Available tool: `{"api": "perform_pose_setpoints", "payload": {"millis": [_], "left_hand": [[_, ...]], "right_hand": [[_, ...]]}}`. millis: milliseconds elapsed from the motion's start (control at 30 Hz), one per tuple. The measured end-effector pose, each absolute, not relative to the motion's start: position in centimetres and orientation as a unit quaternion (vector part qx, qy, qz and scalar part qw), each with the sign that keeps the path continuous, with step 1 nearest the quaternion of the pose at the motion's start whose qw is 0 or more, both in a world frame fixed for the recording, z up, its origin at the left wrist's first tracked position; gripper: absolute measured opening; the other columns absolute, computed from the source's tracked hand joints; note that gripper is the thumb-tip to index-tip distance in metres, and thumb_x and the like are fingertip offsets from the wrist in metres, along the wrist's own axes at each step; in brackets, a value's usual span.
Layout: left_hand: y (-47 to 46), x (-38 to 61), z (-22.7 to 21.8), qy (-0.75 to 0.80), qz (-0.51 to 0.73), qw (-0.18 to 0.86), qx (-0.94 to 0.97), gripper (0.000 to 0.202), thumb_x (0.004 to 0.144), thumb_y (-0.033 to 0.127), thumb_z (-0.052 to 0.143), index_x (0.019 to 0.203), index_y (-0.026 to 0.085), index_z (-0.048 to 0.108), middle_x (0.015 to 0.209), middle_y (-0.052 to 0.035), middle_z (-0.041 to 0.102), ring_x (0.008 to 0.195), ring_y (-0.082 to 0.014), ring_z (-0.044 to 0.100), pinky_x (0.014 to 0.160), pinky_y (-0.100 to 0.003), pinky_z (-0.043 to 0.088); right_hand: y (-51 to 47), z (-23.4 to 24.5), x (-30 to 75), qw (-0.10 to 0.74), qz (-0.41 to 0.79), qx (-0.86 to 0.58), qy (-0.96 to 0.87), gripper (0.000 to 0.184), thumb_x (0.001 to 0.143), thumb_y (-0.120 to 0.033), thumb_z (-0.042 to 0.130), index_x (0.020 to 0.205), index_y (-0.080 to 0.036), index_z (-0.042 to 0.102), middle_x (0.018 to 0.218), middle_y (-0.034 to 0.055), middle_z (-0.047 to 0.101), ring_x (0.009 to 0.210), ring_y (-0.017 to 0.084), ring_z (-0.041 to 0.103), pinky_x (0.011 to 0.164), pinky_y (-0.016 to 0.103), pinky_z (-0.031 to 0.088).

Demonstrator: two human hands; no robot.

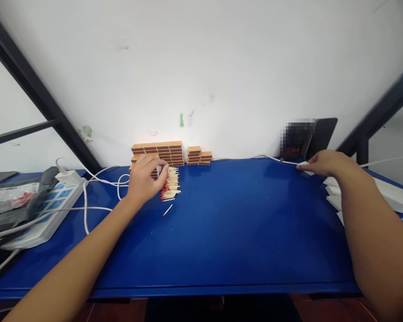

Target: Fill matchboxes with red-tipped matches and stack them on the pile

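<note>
My left hand (pixel 144 179) reaches to the back of the blue table (pixel 221 232), its fingers curled in a pinch at the left edge of a pile of red-tipped matches (pixel 171 184). What the pinch holds I cannot make out. One loose match (pixel 167 210) lies just in front of the pile. Behind it, stacks of orange matchboxes (pixel 163 152) stand against the white wall, with a smaller stack (pixel 199 156) to their right. My right hand (pixel 322 163) rests at the far right on a small white object (pixel 304 166) at the end of a white cable, fingers curled over it.
A white power strip (pixel 50 203) with white cables (pixel 97 188) lies at the left, beside a plastic packet and dark items. A dark phone on a stand (pixel 309 136) leans at the back right. White paper sheets (pixel 336 197) lie at the right edge.
</note>
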State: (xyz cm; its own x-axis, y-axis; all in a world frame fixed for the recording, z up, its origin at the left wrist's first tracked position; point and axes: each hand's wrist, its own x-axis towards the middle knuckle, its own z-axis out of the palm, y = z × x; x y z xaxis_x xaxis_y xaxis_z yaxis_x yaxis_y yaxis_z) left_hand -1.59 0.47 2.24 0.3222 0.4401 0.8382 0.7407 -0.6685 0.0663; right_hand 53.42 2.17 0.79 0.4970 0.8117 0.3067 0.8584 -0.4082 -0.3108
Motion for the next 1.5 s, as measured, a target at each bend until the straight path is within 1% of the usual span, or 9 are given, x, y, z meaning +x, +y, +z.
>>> {"api": "perform_pose_setpoints", "payload": {"millis": [133,233,333,500,800,1100,1300,1400,1500], "left_hand": [[0.2,-1.5,2.5,-0.36,-0.422,0.134,-0.821,0.02,0.099,0.035,0.061,0.088,0.023,0.072,0.083,-0.0056,0.075,0.081,-0.0246,0.066,0.083,-0.043,0.051],[-0.3,-1.1,2.6,-0.366,-0.387,0.055,-0.844,0.024,0.097,0.042,0.066,0.095,0.021,0.077,0.088,-0.0064,0.077,0.083,-0.023,0.066,0.083,-0.04,0.052],[-0.7,-0.7,2.5,-0.404,-0.362,-0.082,-0.836,0.043,0.091,0.051,0.076,0.12,0.019,0.079,0.098,-0.0066,0.079,0.08,-0.0194,0.066,0.077,-0.035,0.054],[-0.7,-0.6,2.4,-0.421,-0.356,-0.23,-0.802,0.052,0.082,0.054,0.085,0.12,0.018,0.081,0.088,-0.0053,0.077,0.07,-0.0155,0.061,0.062,-0.028,0.048],[0.7,-2.3,3.3,-0.414,-0.366,-0.261,-0.792,0.038,0.077,0.046,0.089,0.101,0.016,0.084,0.077,-0.005,0.073,0.066,-0.0146,0.062,0.06,-0.028,0.049],[1.7,-3.4,3.6,-0.427,-0.356,-0.232,-0.798,0.051,0.072,0.05,0.093,0.108,0.016,0.084,0.085,-0.0071,0.078,0.073,-0.0173,0.067,0.065,-0.03,0.054],[2.5,-3.9,2.8,-0.443,-0.397,-0.136,-0.792,0.058,0.074,0.052,0.092,0.116,0.013,0.082,0.087,-0.0077,0.079,0.076,-0.0188,0.068,0.07,-0.033,0.057],[2.5,-3.7,2.4,-0.429,-0.392,-0.129,-0.803,0.058,0.076,0.053,0.091,0.119,0.014,0.08,0.09,-0.0078,0.079,0.08,-0.02,0.07,0.074,-0.034,0.059],[2.4,-3.5,2.3,-0.426,-0.382,-0.099,-0.814,0.057,0.077,0.047,0.091,0.123,0.015,0.079,0.096,-0.008,0.08,0.085,-0.0212,0.072,0.079,-0.036,0.059]], "right_hand": [[1.7,3.3,46.4,0.32,-0.013,-0.739,-0.592,0.036,0.088,-0.031,0.081,0.12,-0.016,0.076,0.098,0.0156,0.076,0.079,0.022,0.064,0.081,0.04,0.048],[0.7,3.8,38.2,0.457,0.143,-0.611,-0.63,0.023,0.094,-0.038,0.072,0.108,-0.02,0.077,0.094,0.0092,0.075,0.077,0.02,0.066,0.078,0.038,0.054],[-0.9,3.0,29.9,0.52,0.391,-0.452,-0.611,0.036,0.08,-0.045,0.086,0.102,-0.021,0.072,0.1,0.0081,0.075,0.079,0.02,0.07,0.069,0.037,0.062],[-2.7,1.1,21.8,0.494,0.57,-0.345,-0.558,0.042,0.07,-0.032,0.096,0.103,-0.02,0.071,0.11,0.0072,0.075,0.098,0.02,0.074,0.096,0.042,0.066],[-1.2,1.3,21.7,0.466,0.435,-0.382,-0.669,0.032,0.077,-0.025,0.086,0.103,-0.02,0.068,0.114,0.0084,0.075,0.093,0.019,0.073,0.092,0.041,0.064],[-1.0,-0.8,20.7,0.496,0.367,-0.423,-0.664,0.034,0.08,-0.026,0.085,0.108,-0.02,0.067,0.117,0.0081,0.07,0.085,0.016,0.069,0.086,0.04,0.061],[-3.6,-1.7,19.3,0.299,0.27,-0.336,-0.851,0.02,0.088,-0.027,0.084,0.107,-0.024,0.078,0.104,0.0047,0.065,0.088,0.017,0.061,0.085,0.035,0.053],[-3.9,-1.7,18.7,0.263,0.261,-0.334,-0.867,0.004,0.094,-0.025,0.079,0.096,-0.022,0.077,0.101,0.0055,0.065,0.098,0.02,0.061,0.088,0.035,0.05],[-3.4,-1.9,18.4,0.258,0.235,-0.355,-0.867,0.009,0.097,-0.018,0.073,0.088,-0.019,0.073,0.097,0.0055,0.066,0.096,0.021,0.06,0.086,0.034,0.047]]}}
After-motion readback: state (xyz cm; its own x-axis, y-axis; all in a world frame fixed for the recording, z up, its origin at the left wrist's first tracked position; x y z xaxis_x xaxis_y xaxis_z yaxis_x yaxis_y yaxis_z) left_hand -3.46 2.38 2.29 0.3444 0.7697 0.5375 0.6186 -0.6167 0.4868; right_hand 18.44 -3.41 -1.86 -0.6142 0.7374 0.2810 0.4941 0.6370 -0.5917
